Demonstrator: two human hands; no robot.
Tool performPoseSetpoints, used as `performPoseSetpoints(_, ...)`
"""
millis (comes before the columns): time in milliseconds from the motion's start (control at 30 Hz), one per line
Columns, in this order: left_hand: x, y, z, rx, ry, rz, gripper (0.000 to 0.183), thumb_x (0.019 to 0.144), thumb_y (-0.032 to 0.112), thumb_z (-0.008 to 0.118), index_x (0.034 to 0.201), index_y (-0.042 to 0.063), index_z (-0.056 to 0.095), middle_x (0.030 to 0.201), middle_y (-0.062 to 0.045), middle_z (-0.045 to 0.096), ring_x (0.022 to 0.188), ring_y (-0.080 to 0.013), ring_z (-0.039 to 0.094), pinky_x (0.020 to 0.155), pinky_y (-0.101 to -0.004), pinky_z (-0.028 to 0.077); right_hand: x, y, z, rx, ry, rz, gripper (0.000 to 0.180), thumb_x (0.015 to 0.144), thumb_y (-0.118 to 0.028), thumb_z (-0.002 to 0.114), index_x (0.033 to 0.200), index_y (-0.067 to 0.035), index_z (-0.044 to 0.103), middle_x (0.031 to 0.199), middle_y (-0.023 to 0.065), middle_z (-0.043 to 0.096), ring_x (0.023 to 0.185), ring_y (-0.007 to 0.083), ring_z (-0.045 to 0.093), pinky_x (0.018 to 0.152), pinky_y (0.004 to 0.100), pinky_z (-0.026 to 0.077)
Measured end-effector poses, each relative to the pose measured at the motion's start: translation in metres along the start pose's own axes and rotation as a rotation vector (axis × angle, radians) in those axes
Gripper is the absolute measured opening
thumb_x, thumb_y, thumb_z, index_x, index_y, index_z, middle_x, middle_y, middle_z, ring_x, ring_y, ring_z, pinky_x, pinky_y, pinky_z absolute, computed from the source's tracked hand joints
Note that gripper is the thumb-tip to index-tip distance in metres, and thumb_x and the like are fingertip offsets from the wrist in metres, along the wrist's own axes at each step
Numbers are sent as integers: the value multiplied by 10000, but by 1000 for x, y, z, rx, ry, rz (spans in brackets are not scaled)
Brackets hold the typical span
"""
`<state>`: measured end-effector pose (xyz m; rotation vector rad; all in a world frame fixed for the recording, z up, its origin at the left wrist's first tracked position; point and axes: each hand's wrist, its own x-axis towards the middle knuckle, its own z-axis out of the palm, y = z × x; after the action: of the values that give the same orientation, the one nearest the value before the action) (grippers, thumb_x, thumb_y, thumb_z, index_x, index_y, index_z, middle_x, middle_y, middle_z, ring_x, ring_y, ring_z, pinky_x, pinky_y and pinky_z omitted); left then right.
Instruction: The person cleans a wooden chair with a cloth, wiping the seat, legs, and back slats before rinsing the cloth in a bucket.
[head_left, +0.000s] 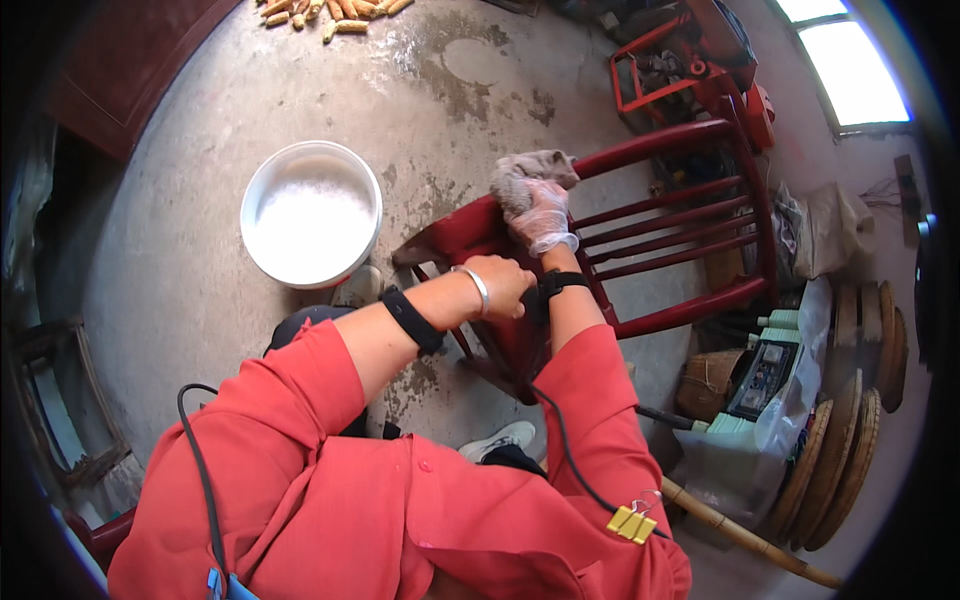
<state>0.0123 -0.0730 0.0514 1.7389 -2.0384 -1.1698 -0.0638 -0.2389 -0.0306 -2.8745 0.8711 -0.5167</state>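
A dark red wooden chair (491, 240) stands before me, its slatted back (667, 217) reaching out to the right. My right hand (541, 214), in a thin clear plastic glove, presses a grey-beige cloth (525, 169) against the chair where the seat side meets a back post. My bare left hand (499, 285), with a silver bangle at the wrist, is over the seat with its fingers curled. The fingertips are partly hidden, so whether they grip the chair is unclear. Left of the chair, a white bucket (253, 251) holds foamy whitish liquid (315, 210).
Corn cobs (349, 11) lie on the concrete floor at the far side. A red metal-framed machine (652, 71) stands beyond the chair. To the right are round woven trays (840, 465), a basket (705, 382) and a bamboo pole (742, 529). An old wooden frame (97, 390) is at left.
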Motion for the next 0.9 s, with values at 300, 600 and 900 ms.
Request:
performPoseSetpoints(300, 0, -11, 4, 106, -187, 102, 402, 746, 243, 587, 1118, 92, 582, 978, -161, 633, 957, -317, 590, 836, -394, 464, -96, -10, -28, 40, -488, 243, 596, 549, -268, 756, 1089, -90, 574, 1040, 174, 583, 958, 343, 564, 864, 400, 456)
performPoseSetpoints(600, 2, -4, 12, 11, -217, 235, 426, 721, 230, 574, 1104, 45, 576, 990, -194, 624, 935, -348, 587, 820, -405, 464, -71, -1, -109, 759, -217, 591, 477, 634, -203, 753, 1056, -44, 599, 960, 116, 649, 887, 215, 621, 814, 314, 482)
performPoseSetpoints(900, 7, -3, 12, 147, -291, 188, 377, 717, 264, 570, 1022, 47, 612, 920, -202, 636, 889, -361, 602, 819, -411, 474, -16, -23, 0, 67, -161, 301, 668, 557, -479, 715, 1133, -166, 585, 1115, 116, 583, 1087, 280, 510, 953, 375, 363)
